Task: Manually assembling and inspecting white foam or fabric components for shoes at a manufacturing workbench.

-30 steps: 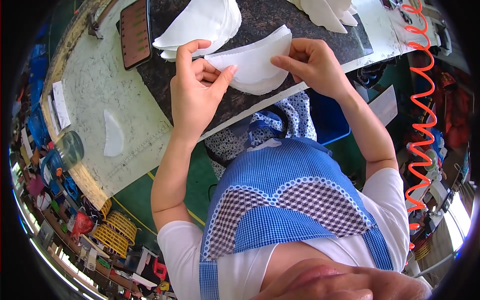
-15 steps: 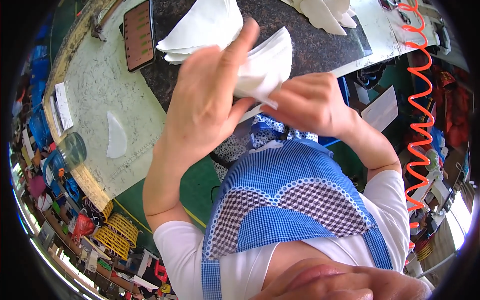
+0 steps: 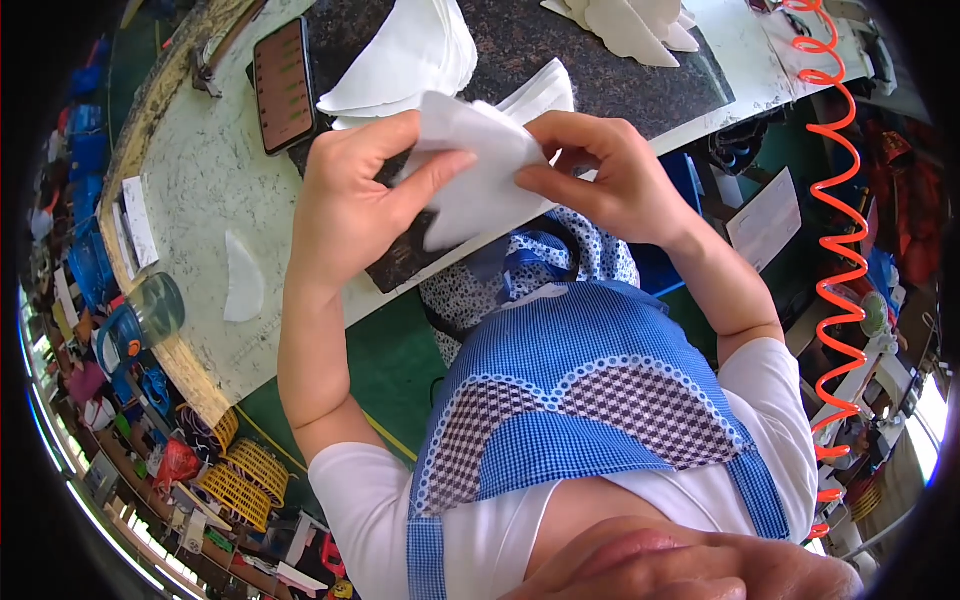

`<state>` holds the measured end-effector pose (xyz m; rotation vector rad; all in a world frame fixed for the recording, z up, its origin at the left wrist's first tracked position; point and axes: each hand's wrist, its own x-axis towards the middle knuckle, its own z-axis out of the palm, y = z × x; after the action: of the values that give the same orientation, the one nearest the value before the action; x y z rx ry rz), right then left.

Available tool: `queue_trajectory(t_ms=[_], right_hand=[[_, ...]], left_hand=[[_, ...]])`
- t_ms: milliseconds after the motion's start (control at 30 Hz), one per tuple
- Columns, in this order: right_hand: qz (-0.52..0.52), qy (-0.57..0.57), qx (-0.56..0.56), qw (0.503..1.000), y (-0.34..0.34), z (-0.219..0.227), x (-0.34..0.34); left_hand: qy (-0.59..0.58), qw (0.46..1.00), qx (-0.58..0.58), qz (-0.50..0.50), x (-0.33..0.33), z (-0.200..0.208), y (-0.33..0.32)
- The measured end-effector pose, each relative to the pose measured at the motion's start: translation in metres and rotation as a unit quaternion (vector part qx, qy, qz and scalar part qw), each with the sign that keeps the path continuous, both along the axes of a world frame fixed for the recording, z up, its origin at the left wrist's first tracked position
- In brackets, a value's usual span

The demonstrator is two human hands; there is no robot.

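A thin white fabric-like piece [image 3: 478, 185] is held up between my hands, over the near edge of the dark stone slab. My left hand [image 3: 375, 190] pinches its left side between thumb and fingers. At its right edge my right hand [image 3: 590, 175] grips it, with thumb and index finger pressed together. Just behind lies a small stack of white pieces [image 3: 545, 90], partly hidden by the held piece. Farther left on the slab is a larger stack of curved white pieces [image 3: 410, 60]. Whether the held piece is one layer or more, I cannot tell.
The dark stone slab [image 3: 640, 105] lies on a pale worktable [image 3: 210, 200]. On the left are a phone [image 3: 284, 88], a hammer [image 3: 205, 75], a single white cutout [image 3: 242, 280] and a clear jar [image 3: 158, 305]. Cream pieces [image 3: 630, 28] lie far right; an orange coiled hose [image 3: 840, 200] hangs there.
The blurred left hand has come down and now grips the white piece. That piece has been raised and spread between both hands, away from the small stack behind it.
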<state>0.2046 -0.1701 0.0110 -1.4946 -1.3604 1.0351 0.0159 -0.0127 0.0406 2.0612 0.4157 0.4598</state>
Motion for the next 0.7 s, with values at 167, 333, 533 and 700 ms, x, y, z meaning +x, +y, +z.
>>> queue_trajectory(t_ms=[167, 333, 533, 700], right_hand=[[-0.153, 0.163, 0.025, 0.974, -0.007, -0.036, -0.004], [-0.263, -0.085, -0.013, 0.961, -0.018, -0.056, -0.004], [-0.165, 0.179, -0.043, 0.969, -0.028, -0.009, 0.007], [-0.123, 0.216, 0.010, 0.969, -0.018, -0.009, 0.009]], left_hand=[[-0.050, 0.975, 0.087, 0.199, -0.020, -0.007, 0.009], [-0.180, 0.963, -0.092, 0.176, -0.028, -0.002, 0.008], [-0.209, 0.972, -0.035, -0.103, -0.018, -0.013, -0.017], [-0.100, 0.987, 0.079, -0.094, 0.002, -0.014, -0.012]])
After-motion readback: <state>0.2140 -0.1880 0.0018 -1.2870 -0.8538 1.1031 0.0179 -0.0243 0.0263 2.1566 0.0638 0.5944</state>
